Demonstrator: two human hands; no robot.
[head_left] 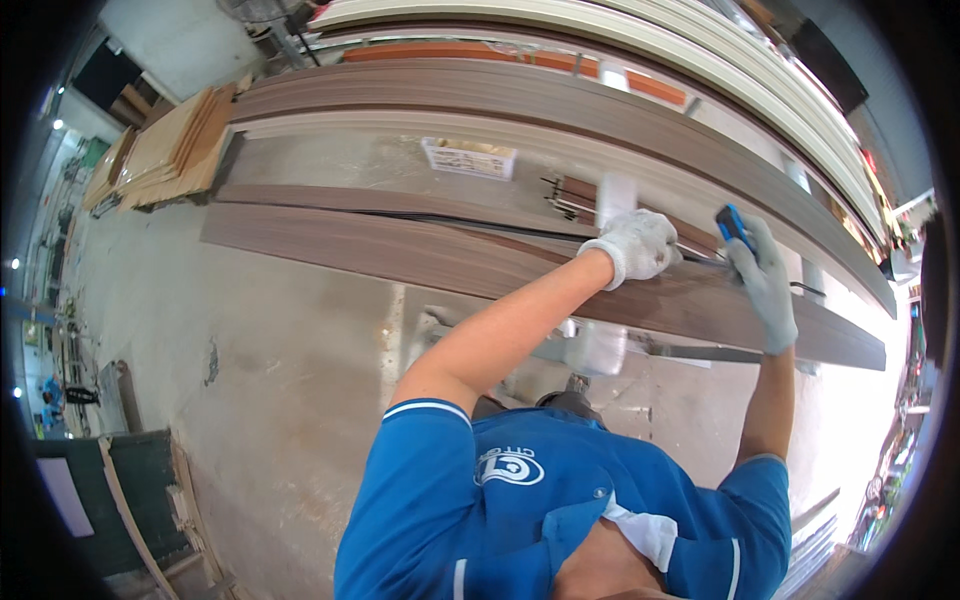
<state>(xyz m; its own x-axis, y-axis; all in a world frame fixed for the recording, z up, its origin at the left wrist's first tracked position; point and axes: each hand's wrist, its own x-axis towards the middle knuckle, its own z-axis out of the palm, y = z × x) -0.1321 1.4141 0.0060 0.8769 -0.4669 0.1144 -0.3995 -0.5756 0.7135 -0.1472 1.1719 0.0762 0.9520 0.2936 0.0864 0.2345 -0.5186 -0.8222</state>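
A long brown wood-grain profile [430, 245] lies across in front of me. Along it runs a thin black flexible strip [500, 229], which passes under my left hand [638, 248] and comes out on the far side toward the right. White-gloved, that hand is closed around the strip. My right hand [766, 285], also gloved, is raised over the profile's right part, fingers wrapped round a small blue-and-black hand tool [734, 228]. The tool's exact kind does not show. Whether the right hand also touches the strip is unclear.
Beyond lies another long brown profile [450, 85], with a stack of pale profiles [760, 60] behind it. A printed label sheet [469, 159] and short brown pieces [578, 200] sit between the profiles. Flat cardboard [175, 150] is piled at the far left. White-wrapped supports [597, 348] hold the profiles.
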